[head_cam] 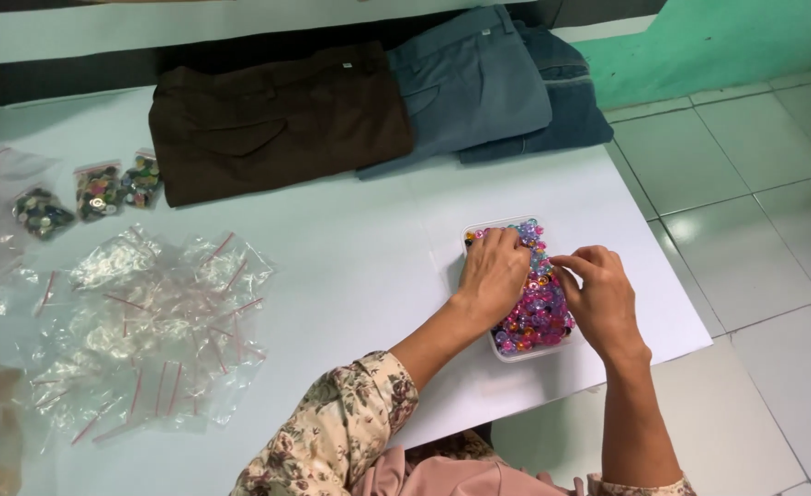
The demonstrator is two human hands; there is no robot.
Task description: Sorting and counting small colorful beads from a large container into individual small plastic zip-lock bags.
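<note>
A clear plastic tub [500,347] full of pink, purple and blue buttons [541,314] stands on the white table near its right edge. My left hand [492,273] lies palm-down on the buttons, fingers spread over the tub's left half. My right hand [601,296] hovers at the tub's right side with thumb and forefinger pinched together over the buttons; whether a button sits between them is too small to tell.
A heap of small clear zip bags [157,335] covers the table's left part. Three bags filled with dark mixed buttons [98,191] lie behind it. Folded brown trousers [272,119] and blue-grey trousers [479,87] rest at the back. Tiled floor lies right of the table edge [676,285].
</note>
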